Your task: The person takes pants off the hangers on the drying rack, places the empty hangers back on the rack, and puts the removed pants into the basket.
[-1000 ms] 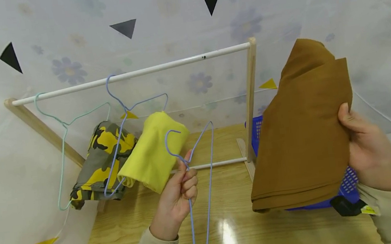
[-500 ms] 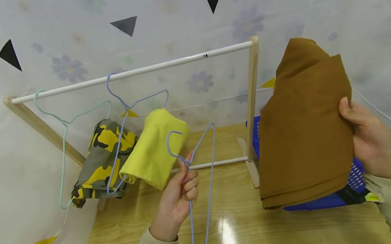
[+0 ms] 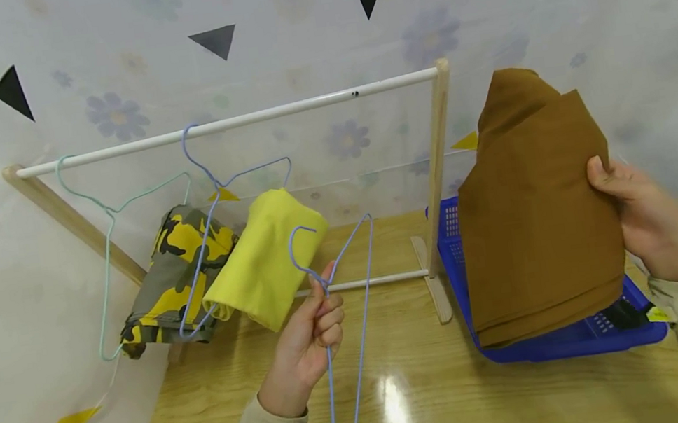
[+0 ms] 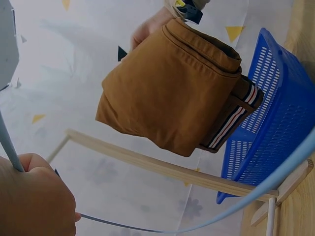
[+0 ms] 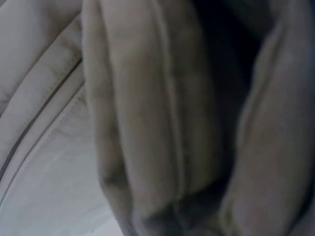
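Note:
My left hand [image 3: 304, 339] grips a blue wire hanger [image 3: 363, 335] just below its hook, holding it upright before the rack. At the right, my right hand [image 3: 653, 215] holds a folded brown garment [image 3: 536, 215] by its right edge, thumb on the front face. The other fingers are hidden behind the cloth. In the left wrist view, the brown garment [image 4: 157, 93] shows a stitched hem and a red, white and dark striped trim [image 4: 229, 128]. The right wrist view is filled by blurred cloth layers [image 5: 147, 98] up close.
A white-barred wooden rack [image 3: 301, 108] carries a green hanger [image 3: 107, 268] with a camouflage garment [image 3: 165, 296] and a blue hanger [image 3: 205, 235] with a yellow cloth [image 3: 265, 263]. A blue basket [image 3: 559, 347] sits on the wooden table [image 3: 432, 397] beneath the brown garment.
My right hand has moved right and slightly up with the brown garment, so more of the basket shows. The left hand with its hanger stays almost still.

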A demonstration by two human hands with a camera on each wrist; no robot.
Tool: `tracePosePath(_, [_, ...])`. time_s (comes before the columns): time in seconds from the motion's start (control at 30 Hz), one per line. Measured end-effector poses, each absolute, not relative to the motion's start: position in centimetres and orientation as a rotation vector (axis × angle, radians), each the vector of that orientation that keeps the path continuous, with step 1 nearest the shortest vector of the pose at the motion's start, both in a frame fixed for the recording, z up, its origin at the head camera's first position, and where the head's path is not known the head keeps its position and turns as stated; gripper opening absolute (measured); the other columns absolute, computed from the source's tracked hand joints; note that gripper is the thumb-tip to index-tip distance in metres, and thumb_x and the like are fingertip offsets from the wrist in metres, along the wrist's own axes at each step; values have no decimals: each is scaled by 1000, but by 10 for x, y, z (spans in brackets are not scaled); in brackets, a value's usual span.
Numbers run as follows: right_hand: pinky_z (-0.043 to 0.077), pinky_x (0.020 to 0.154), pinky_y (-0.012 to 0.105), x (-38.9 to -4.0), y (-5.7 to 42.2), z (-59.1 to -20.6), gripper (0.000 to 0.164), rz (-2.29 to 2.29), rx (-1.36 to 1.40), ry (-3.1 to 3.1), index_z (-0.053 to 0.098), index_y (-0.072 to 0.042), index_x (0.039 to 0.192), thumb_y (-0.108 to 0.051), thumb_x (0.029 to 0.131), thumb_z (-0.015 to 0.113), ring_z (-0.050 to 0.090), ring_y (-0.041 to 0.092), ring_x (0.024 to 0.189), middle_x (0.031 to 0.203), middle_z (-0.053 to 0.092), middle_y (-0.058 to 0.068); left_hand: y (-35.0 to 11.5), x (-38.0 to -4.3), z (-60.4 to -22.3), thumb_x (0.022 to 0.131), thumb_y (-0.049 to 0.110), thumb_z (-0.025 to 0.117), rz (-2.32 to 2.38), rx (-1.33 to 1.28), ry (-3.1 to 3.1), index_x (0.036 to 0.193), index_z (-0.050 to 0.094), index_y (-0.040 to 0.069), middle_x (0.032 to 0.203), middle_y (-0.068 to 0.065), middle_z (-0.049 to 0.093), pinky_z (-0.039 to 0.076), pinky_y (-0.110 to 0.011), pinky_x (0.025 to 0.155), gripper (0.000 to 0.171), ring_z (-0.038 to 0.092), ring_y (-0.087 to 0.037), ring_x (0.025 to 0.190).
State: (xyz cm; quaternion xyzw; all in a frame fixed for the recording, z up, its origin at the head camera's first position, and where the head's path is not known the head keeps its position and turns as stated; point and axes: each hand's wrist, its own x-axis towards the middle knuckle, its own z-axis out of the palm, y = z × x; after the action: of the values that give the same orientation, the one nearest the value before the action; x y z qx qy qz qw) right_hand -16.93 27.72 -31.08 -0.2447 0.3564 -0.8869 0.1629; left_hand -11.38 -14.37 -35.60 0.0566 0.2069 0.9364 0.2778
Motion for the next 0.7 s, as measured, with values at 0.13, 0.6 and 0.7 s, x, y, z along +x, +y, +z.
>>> tracePosePath(0.13, [48,78,32,-173,284,-310,41,-2467,-685,1160,42,-3,125,-7,97,13,56,23,98,110,54,11,-142,-115,-354,95,32,30,2510,128,577,136,16,27,64,7,21,11,-14,43,44,11,-3,50])
tracePosePath(0.6, [50,69,30,-191,288,-319,33,-2394,-517,1523,50,-5,119,-6,96,27,60,19,87,101,60,7,-140,-114,-352,95,33,33,2508,121,607,139,11,26,64,7,18,11,-15,43,50,11,-4,49])
tracePosePath(0.7, [50,67,29,-193,289,-323,32,-2380,-488,1586,50,-7,120,-6,96,29,60,18,85,99,61,6,-139,-113,-352,95,33,32,2505,122,612,140,10,26,64,7,18,10,-15,42,51,11,-4,49])
